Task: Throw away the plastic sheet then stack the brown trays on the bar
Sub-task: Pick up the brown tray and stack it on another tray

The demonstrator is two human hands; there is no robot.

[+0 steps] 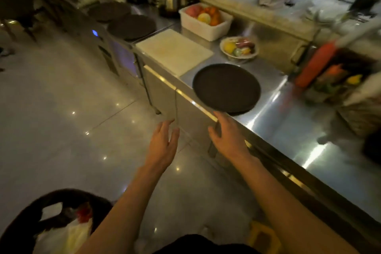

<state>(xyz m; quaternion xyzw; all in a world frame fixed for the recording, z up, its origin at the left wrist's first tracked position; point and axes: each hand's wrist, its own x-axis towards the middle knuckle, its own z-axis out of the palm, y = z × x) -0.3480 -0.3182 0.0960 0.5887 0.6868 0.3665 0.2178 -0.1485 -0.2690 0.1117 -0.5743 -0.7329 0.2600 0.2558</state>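
Both bare hands, left hand (162,146) and right hand (228,136), reach with fingers spread, empty, just short of the round dark-brown plastic tray (226,88) on the steel bar counter (299,130).

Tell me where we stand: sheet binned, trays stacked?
Both hands are empty: left hand, right hand. White plastic lies in the bin at lower left, so the sheet looks thrown away, though I can't confirm it's the one. In hand: the right hand reaches for the nearest tray. Left: two far trays lie apart, overlapping slightly; nothing is stacked.
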